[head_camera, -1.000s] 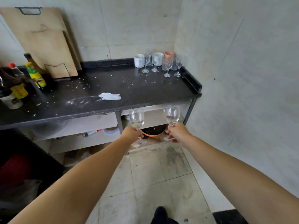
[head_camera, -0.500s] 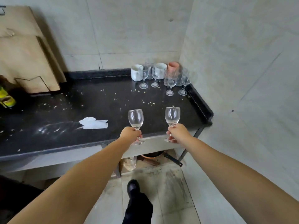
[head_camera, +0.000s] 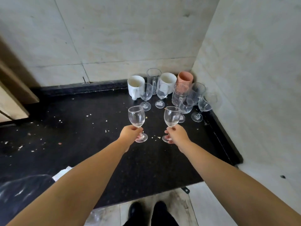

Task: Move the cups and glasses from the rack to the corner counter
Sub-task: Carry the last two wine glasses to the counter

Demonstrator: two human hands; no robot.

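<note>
My left hand (head_camera: 130, 133) grips the stem of a clear wine glass (head_camera: 136, 118), held upright over the black counter (head_camera: 97, 128). My right hand (head_camera: 176, 135) grips the stem of a second wine glass (head_camera: 172, 116), also upright. Both glasses hang just in front of a cluster in the far right corner: two white mugs (head_camera: 135, 84) (head_camera: 167, 81), a tall glass mug (head_camera: 153, 77), a pink cup (head_camera: 184, 79) and several stemmed glasses (head_camera: 145, 95). The rack is out of sight.
Tiled walls close the corner behind and to the right. A raised black lip (head_camera: 223, 136) runs along the counter's right edge. Crumbs speckle the counter. A wooden board (head_camera: 11, 95) leans at the far left. White paper (head_camera: 62, 174) lies near the front edge.
I have stepped up to the counter. Both hands have carried their glasses forward over the counter, close to the cluster in the corner.
</note>
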